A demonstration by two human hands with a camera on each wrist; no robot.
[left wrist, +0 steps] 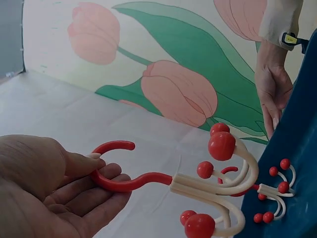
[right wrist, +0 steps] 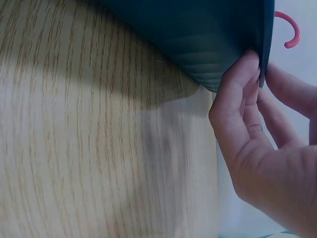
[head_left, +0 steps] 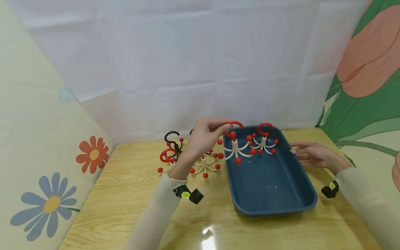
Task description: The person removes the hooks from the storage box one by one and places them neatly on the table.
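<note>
My left hand [head_left: 201, 139] pinches the red hook end of a multi-arm hanger hook [left wrist: 198, 183] between thumb and fingers. Its cream arms, tipped with red balls, hang over the left side of a dark blue tray [head_left: 272, 184]. A second hanger hook [head_left: 264, 142] of the same red and cream kind stands inside the tray near its far end. On the tray's right side my right hand [head_left: 315, 156] grips the rim, the thumb and fingers [right wrist: 233, 94] on opposite sides of it in the right wrist view.
Left of the tray, partly behind my left forearm, are more hanger hooks: a black one [head_left: 176, 146] with pink balls and red and cream ones [head_left: 204, 165]. They stand on the wooden table [head_left: 118, 208]. A white cloth [head_left: 168, 69] hangs behind.
</note>
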